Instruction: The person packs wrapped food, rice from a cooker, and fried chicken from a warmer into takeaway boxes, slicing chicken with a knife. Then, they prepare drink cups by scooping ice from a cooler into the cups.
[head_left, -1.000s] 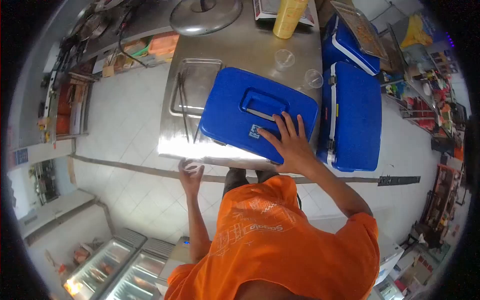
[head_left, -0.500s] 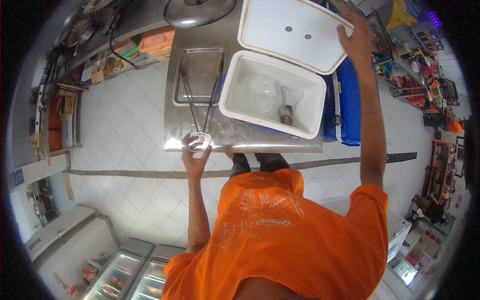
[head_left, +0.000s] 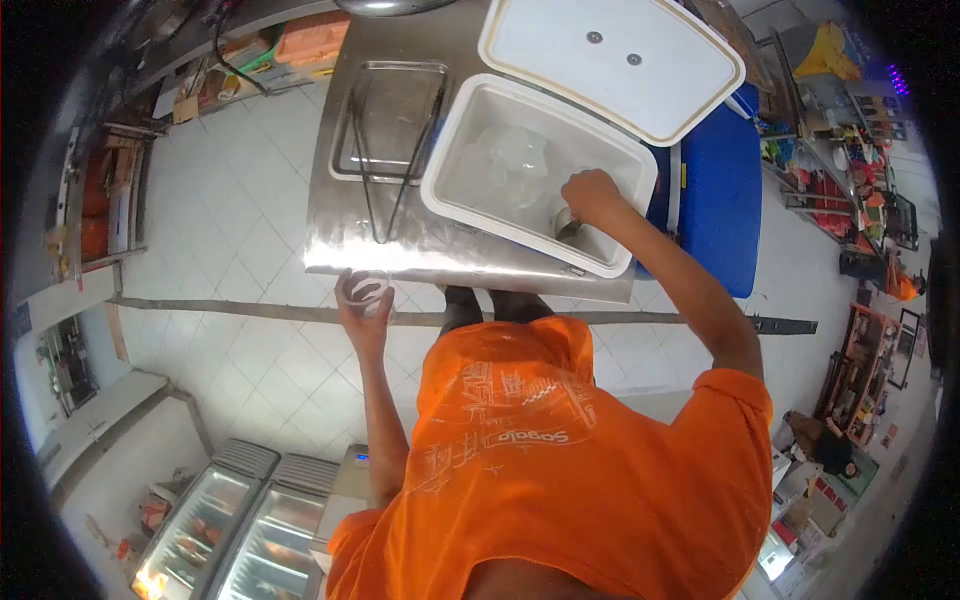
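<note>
My left hand point(head_left: 368, 325) is closed around a clear plastic cup point(head_left: 372, 290), just off the front edge of the steel table. My right hand point(head_left: 598, 198) reaches into the open white cooler box point(head_left: 520, 236), its fingers closed at the handle of a metal ice scoop point(head_left: 568, 228). The handle itself is hidden by the hand. Clear ice point(head_left: 515, 160) lies in the cooler, left of the scoop. The cooler's white lid point(head_left: 612, 60) is tipped back behind it.
Long metal tongs point(head_left: 364, 185) rest across a steel tray point(head_left: 405, 68) on the steel table point(head_left: 335, 235). A blue cooler point(head_left: 722, 200) stands right of the white one. A round metal lid point(head_left: 395, 5) sits at the back. Lit display freezers point(head_left: 205, 510) are at lower left.
My right hand has left the cooler's lid and come down into the cooler onto the scoop. My left hand, with the cup, has moved slightly left and toward me.
</note>
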